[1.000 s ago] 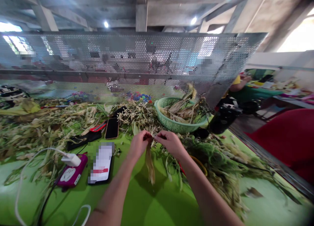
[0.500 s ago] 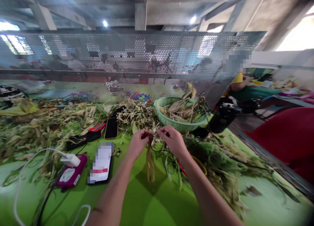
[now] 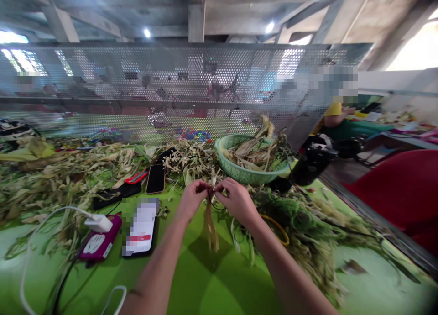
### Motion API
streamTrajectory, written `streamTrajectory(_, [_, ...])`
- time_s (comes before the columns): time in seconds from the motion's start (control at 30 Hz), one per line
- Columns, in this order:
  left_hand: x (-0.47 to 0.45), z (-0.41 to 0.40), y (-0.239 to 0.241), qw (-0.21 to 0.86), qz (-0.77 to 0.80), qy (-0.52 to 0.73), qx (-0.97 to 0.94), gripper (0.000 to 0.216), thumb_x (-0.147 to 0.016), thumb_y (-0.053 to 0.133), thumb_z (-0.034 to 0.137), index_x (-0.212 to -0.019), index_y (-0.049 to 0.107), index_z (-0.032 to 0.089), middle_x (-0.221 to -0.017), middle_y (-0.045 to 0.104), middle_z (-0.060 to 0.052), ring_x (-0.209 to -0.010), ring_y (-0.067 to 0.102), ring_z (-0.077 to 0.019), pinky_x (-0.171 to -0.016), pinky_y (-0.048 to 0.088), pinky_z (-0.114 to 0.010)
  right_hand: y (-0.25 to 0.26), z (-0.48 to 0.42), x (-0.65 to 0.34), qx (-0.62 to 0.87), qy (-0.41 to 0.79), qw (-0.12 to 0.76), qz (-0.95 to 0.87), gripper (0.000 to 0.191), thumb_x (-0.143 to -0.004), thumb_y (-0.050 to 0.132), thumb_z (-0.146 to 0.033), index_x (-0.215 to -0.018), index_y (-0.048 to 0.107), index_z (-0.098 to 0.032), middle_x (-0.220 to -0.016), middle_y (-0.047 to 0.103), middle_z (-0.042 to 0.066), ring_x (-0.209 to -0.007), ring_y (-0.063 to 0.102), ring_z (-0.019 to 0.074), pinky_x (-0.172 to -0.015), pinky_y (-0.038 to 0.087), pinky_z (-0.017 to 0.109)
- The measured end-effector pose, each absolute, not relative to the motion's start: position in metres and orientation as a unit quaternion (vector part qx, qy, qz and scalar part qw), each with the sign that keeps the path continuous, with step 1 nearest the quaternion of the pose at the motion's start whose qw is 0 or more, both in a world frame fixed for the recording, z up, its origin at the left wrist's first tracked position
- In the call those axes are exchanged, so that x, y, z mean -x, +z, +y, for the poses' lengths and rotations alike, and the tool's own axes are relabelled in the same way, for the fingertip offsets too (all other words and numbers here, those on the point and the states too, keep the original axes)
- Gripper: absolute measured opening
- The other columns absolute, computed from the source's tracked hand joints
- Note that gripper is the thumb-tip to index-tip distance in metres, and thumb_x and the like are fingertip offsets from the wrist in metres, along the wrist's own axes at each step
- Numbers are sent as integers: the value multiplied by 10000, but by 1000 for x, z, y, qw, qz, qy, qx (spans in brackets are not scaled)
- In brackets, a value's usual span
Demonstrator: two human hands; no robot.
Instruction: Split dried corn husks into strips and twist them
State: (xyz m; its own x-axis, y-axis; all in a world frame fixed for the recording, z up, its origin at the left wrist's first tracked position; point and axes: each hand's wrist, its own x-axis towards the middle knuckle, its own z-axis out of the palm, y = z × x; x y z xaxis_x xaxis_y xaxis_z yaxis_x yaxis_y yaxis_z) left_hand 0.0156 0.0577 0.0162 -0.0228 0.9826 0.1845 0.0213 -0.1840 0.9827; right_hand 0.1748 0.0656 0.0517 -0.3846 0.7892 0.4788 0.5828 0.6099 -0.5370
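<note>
Over the green table, both hands meet at a small bundle of dried corn husk strips (image 3: 211,233), whose tan ends hang straight down. My left hand (image 3: 192,200) is closed, with thumb and fingers pinching the bundle near its top. Close beside it on the right, my right hand (image 3: 237,201) is also closed, its fingertips pinched together at the bundle. A thin dark cord (image 3: 218,208) loops below the fingertips between the hands. Pale husk ends stick up above the fingers. The exact grip of the right fingertips is partly hidden.
A green basket (image 3: 253,173) of husks stands behind my hands. Husk scraps (image 3: 68,173) spread across the left, green netting-like fibre (image 3: 304,214) on the right. Two phones, a lit one (image 3: 142,228) and a dark one (image 3: 156,178), lie left, near a purple power bank (image 3: 101,242).
My right hand has moved left and slightly down, drawing closer to my left hand. The cord, stretched out to the right before, now hangs in a short loop.
</note>
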Motion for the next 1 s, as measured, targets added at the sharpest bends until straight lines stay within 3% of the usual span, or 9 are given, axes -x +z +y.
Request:
streamTrajectory(0.23, [-15, 56, 18, 428, 482, 544, -538, 115, -677, 647, 167, -787, 622, 143, -692, 605, 8, -664, 565, -114, -675, 458, -243, 51, 66, -177, 402, 176, 350, -828, 79, -767, 576, -172, -761, 650, -198, -801, 620, 20, -729, 569, 154, -668, 406, 240])
streamTrajectory(0.43, [-16, 53, 23, 385, 495, 538, -563, 131, -671, 625, 131, -801, 618, 148, -741, 621, 3, -700, 574, -115, -654, 448, -226, 41, 71, -175, 406, 173, 372, -817, 193, -751, 562, -112, -901, 646, -199, -859, 633, 29, -752, 566, 159, -670, 411, 246])
streamTrajectory(0.6, [-20, 53, 23, 365, 496, 530, -582, 193, -649, 576, 49, -804, 608, 159, -752, 651, 2, -709, 602, -121, -687, 470, -234, 34, 72, -171, 425, 158, 378, -807, 160, -745, 550, -99, -837, 641, -192, -822, 643, 35, -781, 583, 180, -701, 420, 267])
streamTrajectory(1.0, [-25, 45, 28, 188, 527, 522, -643, 233, -738, 509, 38, -867, 631, 188, -849, 674, -20, -776, 614, -134, -751, 482, -252, 41, 69, -170, 408, 175, 407, -798, 190, -708, 506, -81, -816, 624, -183, -824, 620, 38, -772, 568, 172, -702, 424, 260])
